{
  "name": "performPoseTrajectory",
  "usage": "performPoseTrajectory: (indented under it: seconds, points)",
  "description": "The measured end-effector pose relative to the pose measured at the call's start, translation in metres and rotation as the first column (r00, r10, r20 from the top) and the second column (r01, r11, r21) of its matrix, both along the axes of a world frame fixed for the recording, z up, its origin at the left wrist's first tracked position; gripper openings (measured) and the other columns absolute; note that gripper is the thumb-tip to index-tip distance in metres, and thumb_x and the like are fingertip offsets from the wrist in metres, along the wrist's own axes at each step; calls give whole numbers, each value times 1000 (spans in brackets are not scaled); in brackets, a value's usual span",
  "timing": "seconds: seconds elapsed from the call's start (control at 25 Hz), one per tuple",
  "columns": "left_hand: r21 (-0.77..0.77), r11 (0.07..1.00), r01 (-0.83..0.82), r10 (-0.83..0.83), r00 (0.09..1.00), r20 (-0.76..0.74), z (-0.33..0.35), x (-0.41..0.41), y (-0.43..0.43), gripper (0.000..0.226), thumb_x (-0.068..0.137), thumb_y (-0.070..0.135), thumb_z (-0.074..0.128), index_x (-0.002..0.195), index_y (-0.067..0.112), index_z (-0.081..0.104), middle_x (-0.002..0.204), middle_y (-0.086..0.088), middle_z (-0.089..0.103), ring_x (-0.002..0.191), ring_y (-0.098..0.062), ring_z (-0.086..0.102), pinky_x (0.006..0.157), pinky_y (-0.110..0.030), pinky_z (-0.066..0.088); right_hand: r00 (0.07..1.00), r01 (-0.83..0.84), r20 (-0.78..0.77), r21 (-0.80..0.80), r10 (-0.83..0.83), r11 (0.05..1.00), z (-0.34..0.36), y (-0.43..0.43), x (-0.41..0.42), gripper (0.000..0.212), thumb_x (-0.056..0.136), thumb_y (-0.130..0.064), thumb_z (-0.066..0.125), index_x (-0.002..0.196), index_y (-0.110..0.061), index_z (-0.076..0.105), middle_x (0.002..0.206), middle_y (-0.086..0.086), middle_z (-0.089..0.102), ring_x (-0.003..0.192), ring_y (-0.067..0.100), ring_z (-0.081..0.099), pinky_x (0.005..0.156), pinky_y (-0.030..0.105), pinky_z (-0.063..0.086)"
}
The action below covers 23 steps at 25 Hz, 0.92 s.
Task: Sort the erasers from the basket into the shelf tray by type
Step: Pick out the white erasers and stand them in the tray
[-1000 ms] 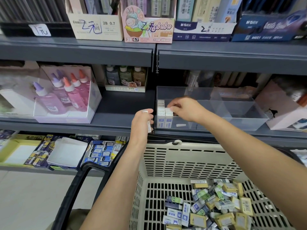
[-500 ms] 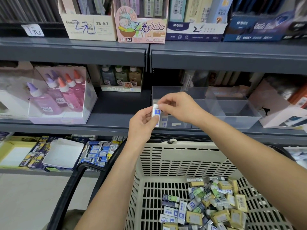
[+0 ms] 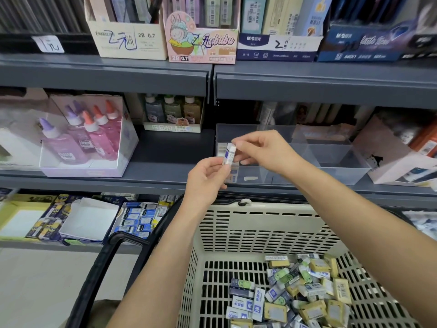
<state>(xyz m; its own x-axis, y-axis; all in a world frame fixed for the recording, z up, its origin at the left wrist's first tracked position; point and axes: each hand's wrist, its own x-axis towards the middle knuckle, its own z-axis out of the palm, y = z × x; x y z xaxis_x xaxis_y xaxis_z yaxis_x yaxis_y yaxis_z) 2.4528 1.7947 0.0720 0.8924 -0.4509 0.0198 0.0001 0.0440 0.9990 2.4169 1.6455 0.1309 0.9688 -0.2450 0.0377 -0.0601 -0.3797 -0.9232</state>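
- The left hand (image 3: 205, 177) and right hand (image 3: 261, 150) are both pinching one blue-and-white eraser (image 3: 229, 155) in front of the clear shelf tray (image 3: 331, 147).
- It is probably handling as light and firm, with a slick sleeve; pinching across its flat faces is looking safest.

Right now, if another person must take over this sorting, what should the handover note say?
Left hand: grips the lower part of a white-and-blue eraser, in front of the clear tray.
Right hand: pinches the top of the same eraser.
Done: a short row of erasers stands in the tray's left compartment.
Left: place this one, then sort the mixed pile in the basket.
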Motion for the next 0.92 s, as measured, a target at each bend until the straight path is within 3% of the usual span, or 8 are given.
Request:
performPoseTrajectory:
  seconds: [0.12, 0.24, 0.36, 0.48, 0.56, 0.64, 0.92]
  points:
    - [27, 999, -25, 23, 997, 80, 1, 0, 0, 19, 84, 15, 68, 93, 29, 58, 91, 10, 66, 69, 5, 62, 58, -13, 50, 999, -29, -34, -36, 28, 999, 1, -1, -1, 9, 87, -20, 62, 83, -18, 70, 74, -1, 73, 70, 9, 70, 59, 16, 54]
    - [160, 973, -165, 117, 955, 274, -3, 3, 0, 19, 84, 20, 67, 92, 34, 57, 94, 15, 64, 78, 3, 60, 67, -11, 49, 999, 26, -35, -31, -27, 999, 5, -9, 6, 7, 88, -13, 61, 87, -16, 68, 69, -7, 71, 62, 3, 68, 55, 14, 52]
    - [264, 926, -270, 193, 939, 284, -10, 10, 0, 28, 87, 20, 63, 114, 25, 57, 107, 16, 58, 91, 1, 59, 78, -12, 44, 986, 167, 15, -144, -167, 975, 7, -21, 20, 13, 88, -12, 60, 84, -24, 63, 73, -4, 67, 58, 0, 65, 59, 17, 51]
    - [356, 900, -252, 137, 938, 319, -17, 9, -5, 32, 90, 17, 58, 122, 19, 58, 101, 20, 57, 91, 4, 56, 81, -12, 43, 980, 159, -57, -359, -191, 920, -3, -22, 30, 11, 88, -16, 60, 89, -27, 64, 84, -4, 67, 73, 11, 67, 73, 23, 54]
    - [368, 885, -284, 140, 918, 370, -20, 8, -8, 28, 91, 15, 56, 118, 20, 61, 97, 17, 63, 88, 3, 57, 73, -6, 41, 983, 78, -123, -404, -139, 911, -14, -17, 34, 12, 90, -17, 58, 96, -22, 67, 93, 0, 70, 80, 17, 68, 79, 30, 54]
    - [370, 871, -322, 171, 906, 387, -21, 10, -10, 27, 91, 15, 56, 116, 19, 63, 101, 10, 69, 92, -2, 61, 72, -9, 40, 981, 6, -169, -458, -93, 889, -21, -14, 36, 17, 92, -19, 54, 103, -17, 67, 102, 3, 69, 87, 20, 67, 83, 33, 53]
    - [393, 860, -326, 167, 906, 388, -23, 14, -13, 27, 92, 16, 56, 118, 18, 62, 104, 5, 69, 91, -2, 60, 75, -11, 40, 977, -74, -203, -589, -59, 805, -26, -15, 35, 32, 95, -28, 48, 123, -17, 59, 122, 6, 61, 108, 21, 58, 88, 24, 41]
